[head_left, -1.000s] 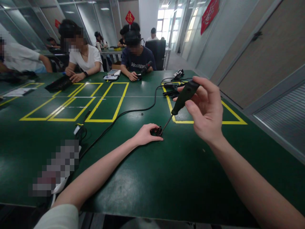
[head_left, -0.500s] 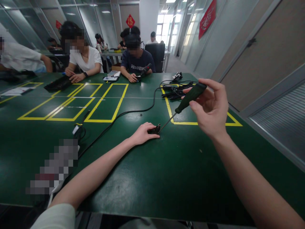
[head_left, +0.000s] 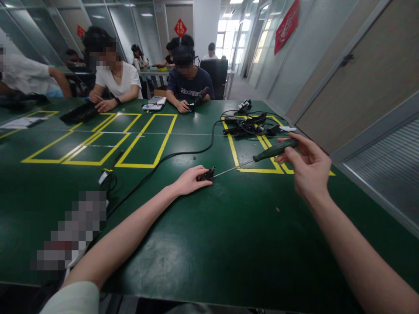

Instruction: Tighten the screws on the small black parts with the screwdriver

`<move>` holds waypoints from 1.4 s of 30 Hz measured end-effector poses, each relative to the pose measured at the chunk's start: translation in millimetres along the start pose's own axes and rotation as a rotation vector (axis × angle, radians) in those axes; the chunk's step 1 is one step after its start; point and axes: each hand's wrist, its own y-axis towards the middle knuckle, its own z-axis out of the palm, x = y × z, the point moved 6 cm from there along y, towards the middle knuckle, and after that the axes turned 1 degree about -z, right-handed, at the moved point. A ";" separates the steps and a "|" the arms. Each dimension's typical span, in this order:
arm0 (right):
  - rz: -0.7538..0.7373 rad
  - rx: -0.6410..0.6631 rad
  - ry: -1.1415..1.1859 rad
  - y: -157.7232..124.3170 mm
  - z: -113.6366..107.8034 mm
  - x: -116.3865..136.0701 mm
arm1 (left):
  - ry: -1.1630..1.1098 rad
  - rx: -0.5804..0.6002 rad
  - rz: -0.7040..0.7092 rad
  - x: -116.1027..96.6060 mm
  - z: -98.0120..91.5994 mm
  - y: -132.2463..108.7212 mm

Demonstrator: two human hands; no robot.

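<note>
My left hand (head_left: 191, 180) grips a small black part (head_left: 207, 175) with a short cylindrical stub pointing up, low over the green table (head_left: 196, 244). The fingers hide much of the part, so its exact kind does not show. In my right hand (head_left: 309, 163) is a screwdriver (head_left: 275, 149) with a dark green handle and a thin metal shaft. The fingertips and thumb close around the handle's rear end. The shaft slants down to the left, and its tip meets or nearly meets the right side of the black part; contact cannot be made out.
Black cables and parts (head_left: 247, 125) lie in a heap at the back right, inside yellow tape lines. A long black cable (head_left: 176, 153) crosses the table toward a blurred-out object (head_left: 75, 226) at left. Across the table, a person (head_left: 190, 80) handles a dark tool.
The screwdriver has tipped from steep to a much flatter slant as my right hand moved right and down. My left hand and the black part shifted slightly left.
</note>
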 end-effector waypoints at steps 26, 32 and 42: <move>0.177 -0.040 0.003 -25.3 -20.3 -42.3 | 0.096 0.020 0.071 -7.9 5.3 -3.5; 0.187 -0.034 -0.075 -28.1 -18.4 -37.1 | 0.094 0.019 0.056 -8.5 4.1 -3.5; 0.169 0.040 -0.069 -24.7 -21.1 -35.8 | 0.104 0.027 0.066 -8.7 5.7 -3.4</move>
